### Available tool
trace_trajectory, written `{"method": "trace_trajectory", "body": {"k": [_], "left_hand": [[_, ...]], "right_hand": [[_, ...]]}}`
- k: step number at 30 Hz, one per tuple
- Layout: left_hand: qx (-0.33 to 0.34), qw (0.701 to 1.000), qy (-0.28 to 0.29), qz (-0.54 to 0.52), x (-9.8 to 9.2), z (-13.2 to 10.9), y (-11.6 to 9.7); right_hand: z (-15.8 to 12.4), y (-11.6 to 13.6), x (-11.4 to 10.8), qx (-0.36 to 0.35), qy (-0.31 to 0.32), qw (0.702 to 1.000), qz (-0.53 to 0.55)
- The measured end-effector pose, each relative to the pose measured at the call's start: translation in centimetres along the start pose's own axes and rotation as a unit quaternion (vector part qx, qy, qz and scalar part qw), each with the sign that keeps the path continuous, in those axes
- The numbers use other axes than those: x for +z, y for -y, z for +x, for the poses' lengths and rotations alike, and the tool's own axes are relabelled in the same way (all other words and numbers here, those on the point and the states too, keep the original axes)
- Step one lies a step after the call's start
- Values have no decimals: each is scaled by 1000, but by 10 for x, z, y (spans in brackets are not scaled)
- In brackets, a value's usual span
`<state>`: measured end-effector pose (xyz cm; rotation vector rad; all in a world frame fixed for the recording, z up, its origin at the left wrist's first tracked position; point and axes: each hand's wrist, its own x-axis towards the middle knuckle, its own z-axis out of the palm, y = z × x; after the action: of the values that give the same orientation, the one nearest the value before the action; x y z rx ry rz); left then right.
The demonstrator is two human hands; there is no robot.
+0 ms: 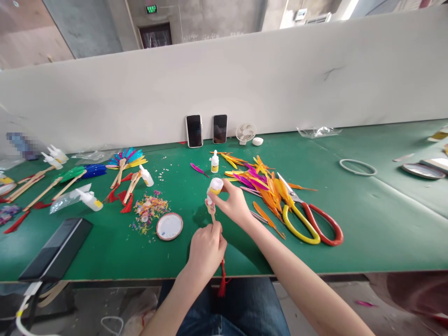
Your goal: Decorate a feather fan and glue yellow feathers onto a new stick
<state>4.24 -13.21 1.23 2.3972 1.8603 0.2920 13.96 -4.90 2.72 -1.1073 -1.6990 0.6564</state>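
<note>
- the left hand [207, 245] was closed around a thin wooden stick [213, 217], and it was near the front edge of the worktop [371, 224]
- the stick pointed away from the person, and its far end, which carried something pinkish, was just under the small bottle [216, 185]
- a red tassel [222, 282] hung below the left hand, in front of the worktop edge
- the right hand [229, 200] was grasping the small bottle between the thumb and the fingers, and the bottle was turned over, with its base up and its narrow end down toward the stick; if the two were touching, i could not tell
- behind the hands, a second bottle [214, 163] stood upright on the worktop
- to the right of the hands lay a loose pile of orange and magenta feathers [271, 193], and the scissors [312, 224], with one yellow handle and one red handle, lay open beside it, touching some feathers
- to the left of the hands there was a round white lid [170, 227] with a reddish rim, and just beside it a heap of colourful small scraps [151, 208]
- farther left lay some feather fans [126, 157] with wooden handles
</note>
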Motion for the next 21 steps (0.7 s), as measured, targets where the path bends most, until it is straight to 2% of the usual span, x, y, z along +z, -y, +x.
{"method": "trace_trajectory", "body": {"k": [3, 7, 12, 17, 21], "left_hand": [[4, 1000, -3, 5, 0, 0, 0], [4, 1000, -8, 6, 0, 1, 1], [14, 1000, -8, 9, 0, 1, 1], [8, 1000, -6, 3, 1, 0, 0], [2, 1000, -2, -5, 1, 1, 1]], "right_hand": [[0, 0, 0, 3, 22, 1000, -9], [0, 1, 1, 7, 7, 1000, 14], [0, 1, 3, 23, 55, 998, 22], [0, -2, 3, 25, 4, 1000, 13], [1, -2, 3, 22, 6, 1000, 1]]}}
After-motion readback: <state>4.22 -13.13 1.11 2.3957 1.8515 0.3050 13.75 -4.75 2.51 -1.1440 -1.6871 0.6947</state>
